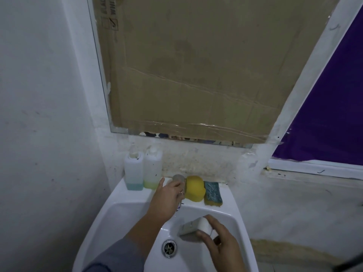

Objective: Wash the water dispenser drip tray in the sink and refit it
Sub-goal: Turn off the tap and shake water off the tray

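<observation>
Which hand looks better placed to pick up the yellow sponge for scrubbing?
The left hand, probably. It is at the tap, right beside the yellow sponge on the sink ledge. The right hand has its grip on the drip tray over the basin.

Sponges (195, 188), bottles (143, 170) crowding ledge.

Stained white wall (49, 95); mirror (196, 65) covered w/ taped cardboard; purple window panel (330, 114) on the right, dim light.
</observation>
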